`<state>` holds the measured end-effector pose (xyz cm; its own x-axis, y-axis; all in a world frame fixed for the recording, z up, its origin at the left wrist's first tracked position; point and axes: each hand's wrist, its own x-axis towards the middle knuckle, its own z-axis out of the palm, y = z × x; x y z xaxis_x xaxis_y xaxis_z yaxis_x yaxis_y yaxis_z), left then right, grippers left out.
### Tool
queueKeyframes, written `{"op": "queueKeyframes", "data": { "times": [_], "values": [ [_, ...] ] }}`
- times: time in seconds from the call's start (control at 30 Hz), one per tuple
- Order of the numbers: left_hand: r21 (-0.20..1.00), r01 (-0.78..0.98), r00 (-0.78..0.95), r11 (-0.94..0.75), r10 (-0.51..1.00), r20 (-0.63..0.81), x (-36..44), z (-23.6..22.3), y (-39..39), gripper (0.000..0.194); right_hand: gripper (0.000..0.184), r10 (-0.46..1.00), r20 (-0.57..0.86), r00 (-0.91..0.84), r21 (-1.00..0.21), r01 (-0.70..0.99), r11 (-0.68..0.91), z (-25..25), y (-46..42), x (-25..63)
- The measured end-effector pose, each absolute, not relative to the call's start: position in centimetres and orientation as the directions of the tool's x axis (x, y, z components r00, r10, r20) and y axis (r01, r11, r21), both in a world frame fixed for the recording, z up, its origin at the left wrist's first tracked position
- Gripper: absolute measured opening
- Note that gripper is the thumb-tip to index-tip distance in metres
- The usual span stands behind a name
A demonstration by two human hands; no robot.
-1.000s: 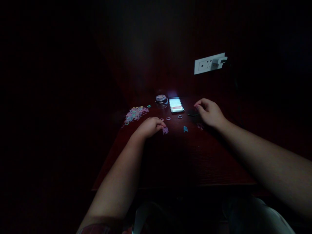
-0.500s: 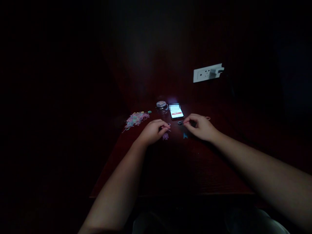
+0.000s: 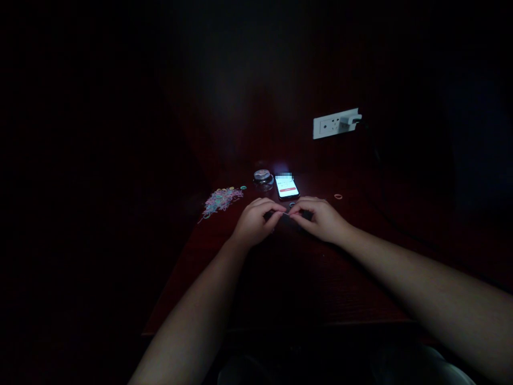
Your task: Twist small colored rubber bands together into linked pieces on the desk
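Observation:
The room is very dark. My left hand (image 3: pixel 255 220) and my right hand (image 3: pixel 318 216) meet over the middle of a dark red wooden table (image 3: pixel 304 278). Both are pinched, fingertips almost touching, with a thin pale strand (image 3: pixel 285 214) stretched between them; I cannot name it for sure. A heap of small pastel rubber bands (image 3: pixel 219 199) lies left of my left hand. A lit phone (image 3: pixel 287 187) lies just beyond the hands.
A small round clear container (image 3: pixel 263 177) stands beside the phone. One loose band (image 3: pixel 338 197) lies to the right. A white wall socket with a plug in it (image 3: pixel 335 123) is on the back wall; its cable runs down to the right.
My right hand has moved left from the table's right side to meet my left hand, which lifted slightly. The small band clusters near the hands are now covered.

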<state>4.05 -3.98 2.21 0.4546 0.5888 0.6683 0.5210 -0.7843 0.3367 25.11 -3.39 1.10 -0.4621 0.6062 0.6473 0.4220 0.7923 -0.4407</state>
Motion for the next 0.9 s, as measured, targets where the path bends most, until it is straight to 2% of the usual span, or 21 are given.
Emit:
{"op": "queueKeyframes", "data": {
  "times": [0.9],
  "values": [
    [0.379, 0.537, 0.455, -0.754, 0.637, 0.622, 4.31, 2.07, -4.18, 0.008, 0.004, 0.690, 0.585, -0.426, -0.555, 0.410, 0.724, 1.11, -3.48, 25.06]
  ]
}}
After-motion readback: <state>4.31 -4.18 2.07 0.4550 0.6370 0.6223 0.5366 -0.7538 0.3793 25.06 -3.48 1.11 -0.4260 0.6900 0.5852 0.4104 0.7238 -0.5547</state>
